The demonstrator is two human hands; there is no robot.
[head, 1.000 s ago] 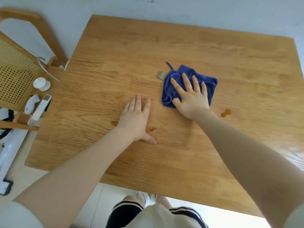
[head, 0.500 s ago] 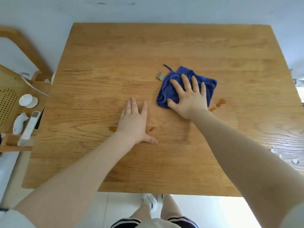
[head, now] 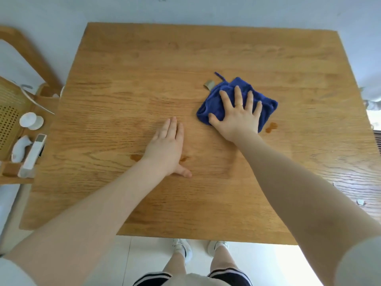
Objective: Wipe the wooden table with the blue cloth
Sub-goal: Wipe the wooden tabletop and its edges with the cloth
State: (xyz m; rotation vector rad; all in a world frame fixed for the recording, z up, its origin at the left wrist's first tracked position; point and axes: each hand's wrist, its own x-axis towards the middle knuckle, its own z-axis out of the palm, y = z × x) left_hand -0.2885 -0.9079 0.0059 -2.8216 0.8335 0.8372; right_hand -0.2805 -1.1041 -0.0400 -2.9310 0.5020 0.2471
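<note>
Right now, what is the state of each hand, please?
Left hand: open, flat on the wooden table, holding nothing.
Right hand: open, fingers spread, pressing down on the blue cloth.

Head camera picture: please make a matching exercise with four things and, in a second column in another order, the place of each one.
Things
1. crumpled blue cloth
2. left hand
3. small brown stain
4. white round cup-like object

Places
A. on the wooden chair left of the wooden table
B. under the spread right hand
C. flat on bare wood, near the table's middle
D. on the table just right of the cloth's near corner

Pairs: 1-B, 2-C, 3-D, 4-A
</note>
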